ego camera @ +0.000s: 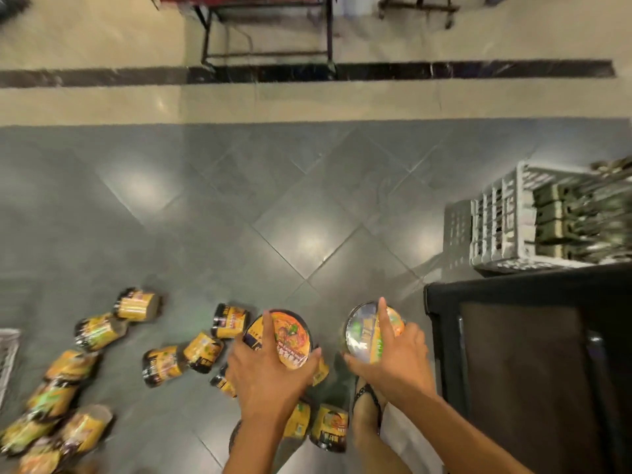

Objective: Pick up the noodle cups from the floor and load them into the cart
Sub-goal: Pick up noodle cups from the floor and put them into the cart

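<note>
Left hand (265,371) and right hand (393,357) each clamp a noodle cup (285,336) by its slick lid — either could slip short of the cart (441,302).

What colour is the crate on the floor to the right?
The crate is white or light grey plastic lattice, seen in the head view.

- The yellow and black noodle cups (54,405) lying on the grey tiled floor at the lower left are smeared by blur, so their labels cannot be read.
- The picture's right edge cuts off the white plastic crate (496,220).
- The top edge cuts off the red metal cart (266,29).
- The left hand (270,374) hides part of one cup (224,381) beneath it.
</note>
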The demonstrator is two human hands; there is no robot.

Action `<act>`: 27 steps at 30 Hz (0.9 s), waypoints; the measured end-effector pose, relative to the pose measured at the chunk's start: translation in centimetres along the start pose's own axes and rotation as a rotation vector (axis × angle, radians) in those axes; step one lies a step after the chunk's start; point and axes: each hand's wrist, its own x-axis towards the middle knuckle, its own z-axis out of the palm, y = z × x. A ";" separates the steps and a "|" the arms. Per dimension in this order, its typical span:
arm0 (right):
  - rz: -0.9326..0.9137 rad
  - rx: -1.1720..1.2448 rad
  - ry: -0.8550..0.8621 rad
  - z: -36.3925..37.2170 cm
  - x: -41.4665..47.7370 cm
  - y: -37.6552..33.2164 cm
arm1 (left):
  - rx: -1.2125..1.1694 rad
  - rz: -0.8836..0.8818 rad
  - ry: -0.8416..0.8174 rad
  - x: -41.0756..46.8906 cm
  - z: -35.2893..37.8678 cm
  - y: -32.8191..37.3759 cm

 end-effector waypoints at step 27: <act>-0.616 -0.357 -0.081 8.7 -41.0 -22.2 | -0.324 -0.556 0.456 -41.6 -9.9 -42.7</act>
